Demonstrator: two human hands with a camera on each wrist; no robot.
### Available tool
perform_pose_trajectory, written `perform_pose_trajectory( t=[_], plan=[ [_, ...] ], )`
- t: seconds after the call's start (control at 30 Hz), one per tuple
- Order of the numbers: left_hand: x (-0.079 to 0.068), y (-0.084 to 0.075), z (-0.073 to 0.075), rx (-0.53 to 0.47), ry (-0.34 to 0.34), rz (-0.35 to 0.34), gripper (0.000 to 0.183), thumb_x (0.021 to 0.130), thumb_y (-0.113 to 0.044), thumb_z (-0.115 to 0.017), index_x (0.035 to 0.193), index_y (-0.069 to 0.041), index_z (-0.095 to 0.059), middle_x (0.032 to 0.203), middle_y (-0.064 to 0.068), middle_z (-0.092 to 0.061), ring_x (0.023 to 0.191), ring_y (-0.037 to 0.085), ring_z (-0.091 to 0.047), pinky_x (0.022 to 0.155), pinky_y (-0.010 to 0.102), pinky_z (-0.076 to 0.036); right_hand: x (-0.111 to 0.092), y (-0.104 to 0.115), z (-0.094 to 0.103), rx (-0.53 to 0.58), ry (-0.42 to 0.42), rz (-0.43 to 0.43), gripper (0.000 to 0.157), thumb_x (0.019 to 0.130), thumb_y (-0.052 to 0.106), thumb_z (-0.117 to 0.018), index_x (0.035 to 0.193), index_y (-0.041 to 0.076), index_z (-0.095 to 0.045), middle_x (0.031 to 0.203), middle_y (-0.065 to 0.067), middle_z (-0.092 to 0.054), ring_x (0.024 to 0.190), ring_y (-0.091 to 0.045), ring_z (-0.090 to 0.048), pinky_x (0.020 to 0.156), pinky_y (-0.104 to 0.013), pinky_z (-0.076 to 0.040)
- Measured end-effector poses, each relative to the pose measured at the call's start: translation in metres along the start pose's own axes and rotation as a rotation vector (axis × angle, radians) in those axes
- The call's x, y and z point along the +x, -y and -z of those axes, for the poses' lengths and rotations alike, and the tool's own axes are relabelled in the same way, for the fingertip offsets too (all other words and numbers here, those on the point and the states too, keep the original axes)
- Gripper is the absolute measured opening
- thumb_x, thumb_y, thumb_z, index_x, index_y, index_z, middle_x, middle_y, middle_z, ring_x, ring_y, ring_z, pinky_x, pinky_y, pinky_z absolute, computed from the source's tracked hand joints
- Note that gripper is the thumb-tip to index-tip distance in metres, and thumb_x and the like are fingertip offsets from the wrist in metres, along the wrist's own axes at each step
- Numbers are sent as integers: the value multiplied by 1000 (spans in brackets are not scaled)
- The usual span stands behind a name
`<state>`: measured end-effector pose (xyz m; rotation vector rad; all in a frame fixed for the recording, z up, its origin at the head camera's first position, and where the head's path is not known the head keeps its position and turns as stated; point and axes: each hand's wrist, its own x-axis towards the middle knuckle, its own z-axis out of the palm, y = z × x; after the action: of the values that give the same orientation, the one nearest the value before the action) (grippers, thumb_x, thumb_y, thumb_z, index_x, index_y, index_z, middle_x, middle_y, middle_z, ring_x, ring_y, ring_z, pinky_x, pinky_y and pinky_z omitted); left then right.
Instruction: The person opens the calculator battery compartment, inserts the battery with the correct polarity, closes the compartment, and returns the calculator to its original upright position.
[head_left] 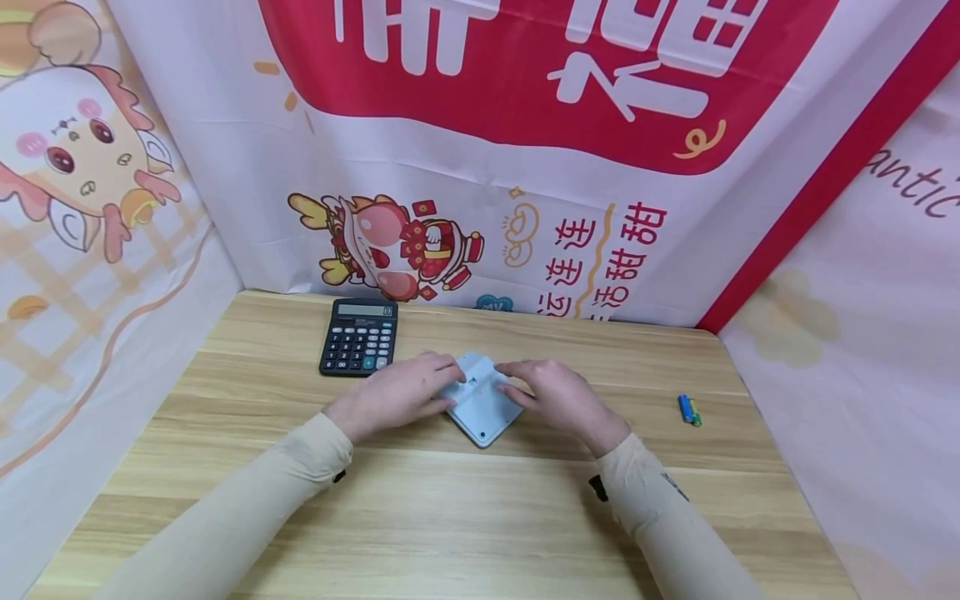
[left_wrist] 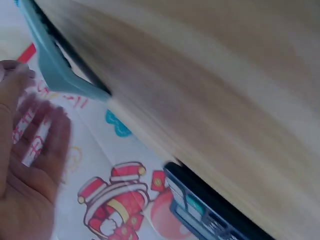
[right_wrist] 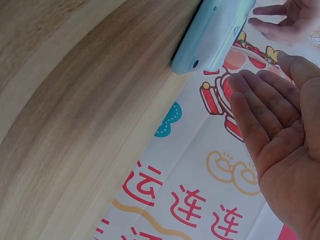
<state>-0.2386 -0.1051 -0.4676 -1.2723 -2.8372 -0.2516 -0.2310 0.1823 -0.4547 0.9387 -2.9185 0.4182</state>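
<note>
A light blue calculator [head_left: 483, 415] lies turned over on the table, its back with small screws facing up. My left hand [head_left: 407, 390] is at its left side, with loosely bent fingers. From the right, my right hand [head_left: 561, 398] reaches over its upper right edge. In the right wrist view that hand [right_wrist: 280, 130] has relaxed fingers and holds nothing, apart from the calculator [right_wrist: 212, 35]. The left wrist view shows loose, blurred fingers on the left hand [left_wrist: 35, 165] beside the calculator's edge [left_wrist: 55, 70]; whether they touch it I cannot tell.
A black calculator [head_left: 358, 337] lies face up at the back left. Two small batteries, one blue [head_left: 686, 408] and one green-yellow [head_left: 696, 412], lie at the right of the wooden table [head_left: 450, 533]. Printed cloth [head_left: 480, 175] hangs behind the table's back edge.
</note>
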Motion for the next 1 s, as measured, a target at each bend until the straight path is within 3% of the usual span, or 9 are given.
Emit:
perform_pose_trajectory(
  t=[0.17,0.33,0.43,0.53,0.7,0.8,0.9,1.0],
  plan=[
    [0,-5,-1,-157,19,239,50,104,-45,-64,145,-15,-61,140,4,-68,127,19,-68,109,41,-59,0,1,0,8,1,-4,37,101,36,-72,136,22,-72,127,3,-79,116,-12,-76,97,-37,-65],
    [1,-11,-2,-221,55,363,51,106,-45,-62,145,-14,-63,141,7,-71,124,20,-70,108,44,-59,1,2,1,11,6,-12,38,101,36,-73,136,22,-72,127,3,-79,116,-12,-76,96,-37,-65],
    [2,-14,-3,-215,76,386,49,104,-46,-64,139,-12,-67,125,5,-76,101,15,-70,94,38,-62,1,2,1,9,14,-19,38,101,35,-73,137,23,-72,128,4,-79,117,-12,-76,97,-37,-65],
    [3,-17,-4,-200,92,396,46,103,-47,-66,131,-11,-71,105,1,-75,81,12,-62,76,30,-57,2,3,1,10,29,-28,38,101,35,-72,137,23,-71,129,4,-78,118,-13,-75,98,-38,-64],
    [5,-16,-6,-200,108,406,43,101,-48,-68,125,-12,-73,93,-3,-70,73,11,-59,67,26,-50,4,4,1,8,46,-35,39,102,37,-71,138,24,-71,132,4,-77,120,-13,-74,99,-37,-64],
    [7,-15,-6,-212,113,394,45,101,-47,-69,129,-13,-72,101,-1,-74,77,10,-61,72,28,-55,5,5,1,-4,46,-34,39,102,37,-71,138,24,-71,131,4,-78,119,-13,-75,98,-37,-64],
    [9,-13,-7,-219,125,380,50,102,-48,-68,138,-12,-68,120,4,-77,88,11,-66,86,34,-62,7,6,1,-26,47,-21,39,102,37,-71,139,24,-70,130,3,-78,118,-13,-75,97,-36,-64],
    [11,-11,-7,-240,145,368,57,103,-48,-66,147,-13,-62,141,8,-71,113,18,-72,104,41,-60,9,7,1,-53,53,-3,39,102,36,-71,138,23,-70,131,3,-78,119,-13,-75,97,-35,-64]
  ],
)
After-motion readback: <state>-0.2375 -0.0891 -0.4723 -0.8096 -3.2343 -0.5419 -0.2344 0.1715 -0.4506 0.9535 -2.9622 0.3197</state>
